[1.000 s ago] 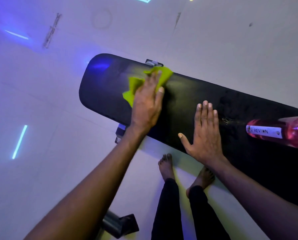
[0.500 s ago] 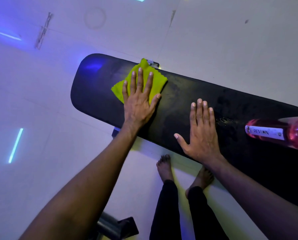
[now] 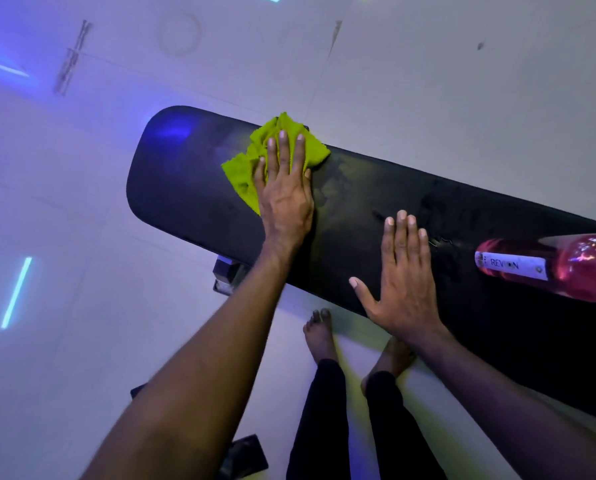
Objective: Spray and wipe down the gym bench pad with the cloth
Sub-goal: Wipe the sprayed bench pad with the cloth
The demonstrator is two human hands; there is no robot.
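Left hand fingers drawn together, now straight up pad; cloth bunched, more crumpled.

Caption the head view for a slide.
Left hand presses green cloth on black bench pad; right hand braces.

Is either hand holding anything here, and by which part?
Nothing is gripped. The left hand presses flat on the cloth; the right hand lies flat on the bench pad.

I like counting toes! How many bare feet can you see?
2. One foot on the floor below the bench, the other foot beside it, partly hidden under the right arm.
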